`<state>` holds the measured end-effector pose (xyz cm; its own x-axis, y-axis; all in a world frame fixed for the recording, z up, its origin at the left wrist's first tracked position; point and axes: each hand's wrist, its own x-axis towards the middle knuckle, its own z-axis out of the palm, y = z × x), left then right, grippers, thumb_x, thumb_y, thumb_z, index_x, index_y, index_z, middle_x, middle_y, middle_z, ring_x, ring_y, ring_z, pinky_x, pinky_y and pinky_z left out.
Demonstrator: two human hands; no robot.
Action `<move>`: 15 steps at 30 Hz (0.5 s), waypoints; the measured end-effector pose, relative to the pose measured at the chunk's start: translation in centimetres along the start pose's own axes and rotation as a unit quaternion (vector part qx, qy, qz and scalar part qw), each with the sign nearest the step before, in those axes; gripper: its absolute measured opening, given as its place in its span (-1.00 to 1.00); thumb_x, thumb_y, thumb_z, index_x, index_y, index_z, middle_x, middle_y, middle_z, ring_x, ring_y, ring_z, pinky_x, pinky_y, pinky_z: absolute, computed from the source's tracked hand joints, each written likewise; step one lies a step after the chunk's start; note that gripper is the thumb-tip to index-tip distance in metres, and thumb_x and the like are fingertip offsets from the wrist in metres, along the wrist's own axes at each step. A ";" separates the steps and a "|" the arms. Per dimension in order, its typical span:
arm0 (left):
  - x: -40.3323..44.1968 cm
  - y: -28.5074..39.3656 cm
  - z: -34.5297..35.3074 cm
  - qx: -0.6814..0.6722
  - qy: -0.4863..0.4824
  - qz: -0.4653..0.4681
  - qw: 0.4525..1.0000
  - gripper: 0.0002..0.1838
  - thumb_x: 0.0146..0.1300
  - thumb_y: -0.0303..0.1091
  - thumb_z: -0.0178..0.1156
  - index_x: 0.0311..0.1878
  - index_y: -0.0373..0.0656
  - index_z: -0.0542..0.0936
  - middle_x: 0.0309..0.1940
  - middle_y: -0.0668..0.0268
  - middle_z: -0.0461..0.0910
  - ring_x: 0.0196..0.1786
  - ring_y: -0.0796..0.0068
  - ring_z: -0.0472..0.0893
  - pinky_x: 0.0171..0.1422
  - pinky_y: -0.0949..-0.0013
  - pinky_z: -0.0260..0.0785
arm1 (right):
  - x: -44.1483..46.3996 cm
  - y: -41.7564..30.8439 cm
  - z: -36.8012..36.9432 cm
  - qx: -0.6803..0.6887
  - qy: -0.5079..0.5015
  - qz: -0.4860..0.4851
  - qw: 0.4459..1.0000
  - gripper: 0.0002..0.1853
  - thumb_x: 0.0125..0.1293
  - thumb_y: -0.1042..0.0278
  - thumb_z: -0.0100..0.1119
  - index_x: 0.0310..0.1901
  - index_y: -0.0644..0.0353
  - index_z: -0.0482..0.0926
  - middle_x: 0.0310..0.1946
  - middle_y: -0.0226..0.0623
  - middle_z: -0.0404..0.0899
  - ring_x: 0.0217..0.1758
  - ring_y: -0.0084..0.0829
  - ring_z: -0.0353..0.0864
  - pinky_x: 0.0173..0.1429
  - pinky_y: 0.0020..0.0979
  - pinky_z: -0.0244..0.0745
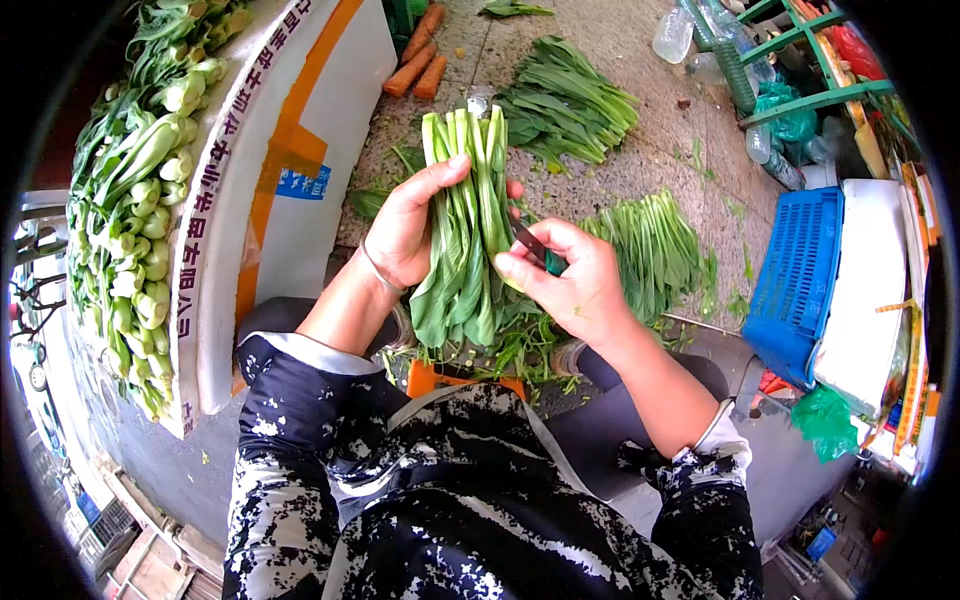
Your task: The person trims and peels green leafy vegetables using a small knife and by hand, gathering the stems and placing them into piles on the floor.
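My left hand (400, 225) is wrapped around a bunch of leafy greens (460, 245), its pale cut stems pointing away from me and its leaves hanging toward my lap. My right hand (572, 275) grips a small knife (530, 240) with a dark blade and a bit of green at the handle. The blade is close against the right side of the bunch; whether it touches the stems is unclear. Beyond the hands lies a pile of greens (570, 100) on the ground. Another pile of greens (650, 250) lies to the right of my right hand.
On the left stands a white foam box (345, 110) with bok choy (145, 230) along its top. Carrots (412, 75) lie beside it. At right are a blue basket (795, 270), a green rack (795, 45) and plastic bottles (674, 36). Leaf scraps litter the ground near my feet.
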<state>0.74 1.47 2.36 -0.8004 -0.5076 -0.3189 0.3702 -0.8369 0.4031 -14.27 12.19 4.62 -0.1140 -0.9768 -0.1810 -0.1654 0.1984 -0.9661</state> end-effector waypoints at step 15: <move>-0.2 0.3 -0.2 -0.099 -0.027 -0.006 0.995 -0.57 0.22 -0.13 -0.01 0.03 -0.25 0.41 -0.21 0.04 0.56 -0.19 0.13 0.59 -0.03 0.11 0.46 | 0.0 -2.2 -2.1 -0.019 0.069 -0.093 0.993 -0.78 0.01 0.54 0.34 -0.30 0.23 0.50 -0.47 -0.47 0.51 -0.44 -0.70 0.42 -0.33 -0.65 0.36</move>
<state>1.07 1.26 2.34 -0.8276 -0.4902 -0.2733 0.4416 -0.8693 0.2218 -16.00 11.94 7.12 -0.2107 -0.9771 0.0291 -0.2322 0.0211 -0.9724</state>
